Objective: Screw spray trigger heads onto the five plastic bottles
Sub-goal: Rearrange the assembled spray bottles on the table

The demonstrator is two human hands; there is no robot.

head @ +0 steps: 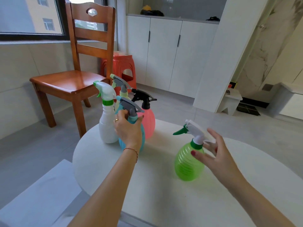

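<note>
bare forearms, a ring and string bracelet [131,150] on the left hand [127,130]

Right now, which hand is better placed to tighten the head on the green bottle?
Right. The right hand is open beside the green bottle, fingers near its collar. The left hand is wrapped around the blue bottle.

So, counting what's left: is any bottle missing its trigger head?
No: the white, yellow, pink, blue and green bottles each carry one.
</note>
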